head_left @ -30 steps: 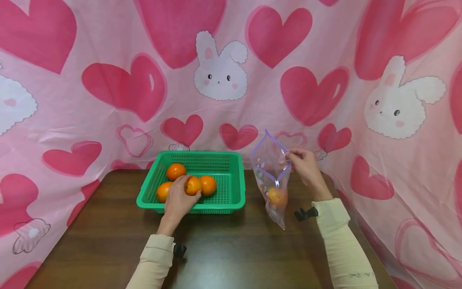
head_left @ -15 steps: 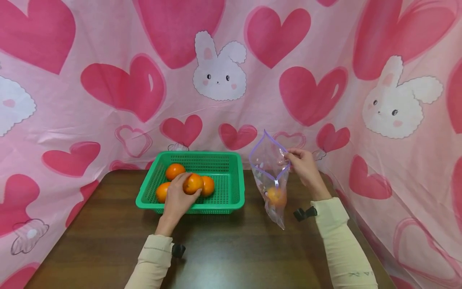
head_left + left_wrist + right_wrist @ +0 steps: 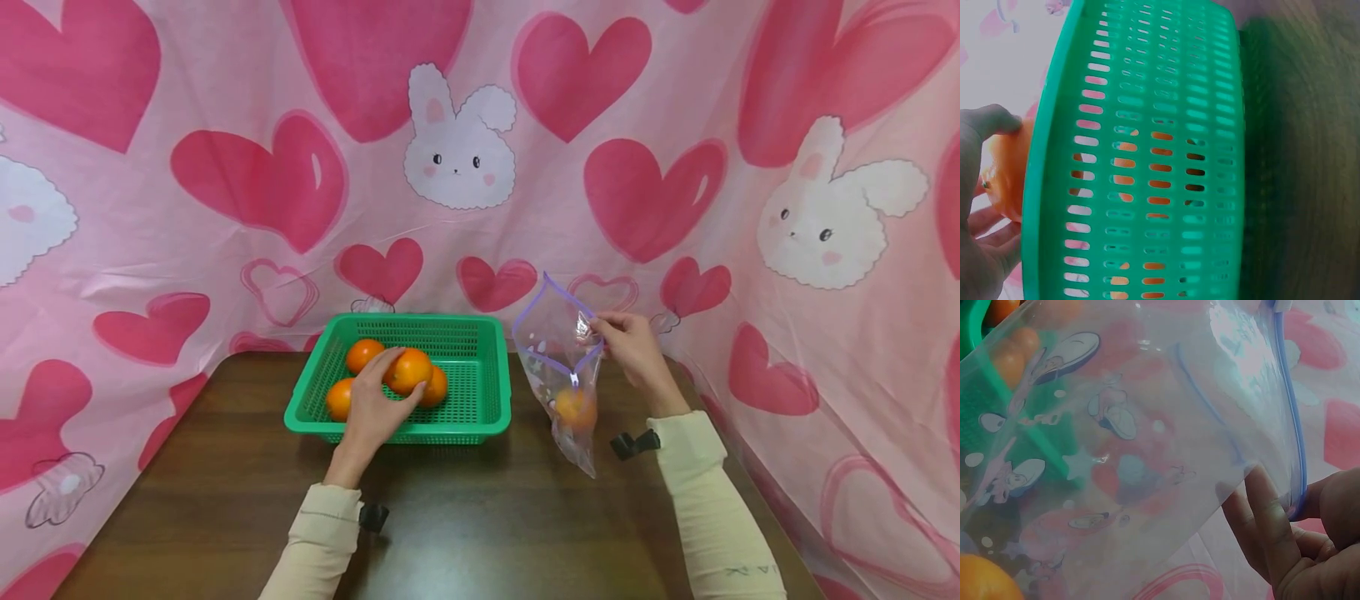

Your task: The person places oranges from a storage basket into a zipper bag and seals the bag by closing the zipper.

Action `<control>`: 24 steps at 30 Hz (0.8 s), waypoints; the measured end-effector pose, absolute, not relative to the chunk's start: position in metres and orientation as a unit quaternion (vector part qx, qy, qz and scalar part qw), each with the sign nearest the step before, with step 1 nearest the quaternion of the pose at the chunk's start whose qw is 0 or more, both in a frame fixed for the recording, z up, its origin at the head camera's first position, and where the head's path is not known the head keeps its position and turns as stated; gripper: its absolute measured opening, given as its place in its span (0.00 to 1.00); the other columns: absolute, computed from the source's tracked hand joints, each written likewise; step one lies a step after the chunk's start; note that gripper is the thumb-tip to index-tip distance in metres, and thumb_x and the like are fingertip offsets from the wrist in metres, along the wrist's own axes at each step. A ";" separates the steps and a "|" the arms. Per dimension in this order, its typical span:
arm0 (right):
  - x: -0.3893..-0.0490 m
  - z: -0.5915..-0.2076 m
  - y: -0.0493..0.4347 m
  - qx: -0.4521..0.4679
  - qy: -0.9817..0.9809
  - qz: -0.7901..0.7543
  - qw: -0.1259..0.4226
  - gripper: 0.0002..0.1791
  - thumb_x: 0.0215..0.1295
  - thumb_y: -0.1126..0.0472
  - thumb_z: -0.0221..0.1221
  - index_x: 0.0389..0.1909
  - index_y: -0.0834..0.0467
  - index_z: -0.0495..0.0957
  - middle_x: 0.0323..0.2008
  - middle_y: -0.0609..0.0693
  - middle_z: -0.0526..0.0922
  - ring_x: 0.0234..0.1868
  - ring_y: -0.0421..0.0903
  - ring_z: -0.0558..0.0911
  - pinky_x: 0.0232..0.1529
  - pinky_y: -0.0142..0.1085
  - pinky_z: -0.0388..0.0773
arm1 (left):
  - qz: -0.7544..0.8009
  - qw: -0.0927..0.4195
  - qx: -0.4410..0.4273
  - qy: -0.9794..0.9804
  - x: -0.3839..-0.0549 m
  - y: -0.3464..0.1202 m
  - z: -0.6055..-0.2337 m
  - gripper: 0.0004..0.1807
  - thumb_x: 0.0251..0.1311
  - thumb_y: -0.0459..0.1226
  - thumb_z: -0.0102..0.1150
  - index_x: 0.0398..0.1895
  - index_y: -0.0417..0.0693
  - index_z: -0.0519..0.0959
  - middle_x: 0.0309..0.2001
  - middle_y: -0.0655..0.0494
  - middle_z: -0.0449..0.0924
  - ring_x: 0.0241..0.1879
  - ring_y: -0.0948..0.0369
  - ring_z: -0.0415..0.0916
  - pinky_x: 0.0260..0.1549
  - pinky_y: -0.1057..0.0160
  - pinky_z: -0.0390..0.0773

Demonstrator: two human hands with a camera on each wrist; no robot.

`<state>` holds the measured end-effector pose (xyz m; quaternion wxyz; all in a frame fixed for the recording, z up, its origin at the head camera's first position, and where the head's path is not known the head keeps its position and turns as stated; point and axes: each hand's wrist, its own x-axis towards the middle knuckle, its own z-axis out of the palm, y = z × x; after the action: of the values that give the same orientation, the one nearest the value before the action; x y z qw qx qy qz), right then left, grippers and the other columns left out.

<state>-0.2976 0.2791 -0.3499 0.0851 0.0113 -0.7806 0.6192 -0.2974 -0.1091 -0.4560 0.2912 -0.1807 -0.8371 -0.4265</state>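
My left hand (image 3: 372, 405) grips an orange (image 3: 408, 371) between thumb and fingers, raised over the green basket (image 3: 495, 383). In the left wrist view this orange (image 3: 1007, 169) shows above the basket's rim. Three other oranges sit in the basket: one at the back left (image 3: 365, 356), one at the front left (image 3: 340, 400), and one partly behind the held orange (image 3: 436, 387). My right hand (image 3: 632, 343) pinches the edge of a clear zip bag (image 3: 555, 333) with a purple seal. The bag's mouth gapes, and one orange (image 3: 576, 408) lies low inside it.
The brown wooden table (image 3: 480, 517) carries the basket, with the bag to its right. A pink curtain (image 3: 285, 75) printed with hearts and rabbits hangs behind and along the sides. Black wrist mounts (image 3: 372, 517) show at both cuffs.
My left hand has lifted the orange slightly up and to the right, from among the others. My right hand still pinches the bag, whose mouth has spread a little wider to the left.
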 end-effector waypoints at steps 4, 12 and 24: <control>-0.297 -0.349 0.278 0.013 -0.791 0.606 0.079 0.22 0.77 0.62 0.54 0.59 0.78 0.74 0.27 0.40 0.84 0.29 0.32 0.85 0.29 0.25 0.80 | -0.447 0.288 -0.188 -0.826 -0.297 -0.106 -0.451 0.32 0.53 0.41 0.77 0.62 0.45 0.79 0.60 0.47 0.81 0.56 0.49 0.79 0.53 0.45 0.82; -0.297 -0.350 0.276 0.010 -0.806 0.588 0.071 0.21 0.78 0.63 0.52 0.58 0.79 0.73 0.26 0.41 0.81 0.28 0.32 0.81 0.32 0.25 0.80 | -0.521 0.260 -0.204 -0.787 -0.293 -0.094 -0.434 0.30 0.55 0.42 0.77 0.62 0.51 0.79 0.59 0.55 0.81 0.54 0.56 0.78 0.45 0.46 0.86; -0.297 -0.349 0.275 0.012 -0.810 0.583 0.065 0.22 0.78 0.62 0.51 0.59 0.78 0.74 0.26 0.39 0.82 0.27 0.32 0.82 0.30 0.27 0.79 | -0.531 0.252 -0.221 -0.778 -0.291 -0.082 -0.414 0.31 0.56 0.41 0.76 0.64 0.51 0.78 0.61 0.55 0.80 0.57 0.57 0.76 0.48 0.47 0.85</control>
<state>-0.2975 0.2755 -0.3489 0.0650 0.0123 -0.8100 0.5827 -0.2910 -0.0815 -0.4137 0.2523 -0.2209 -0.7783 -0.5309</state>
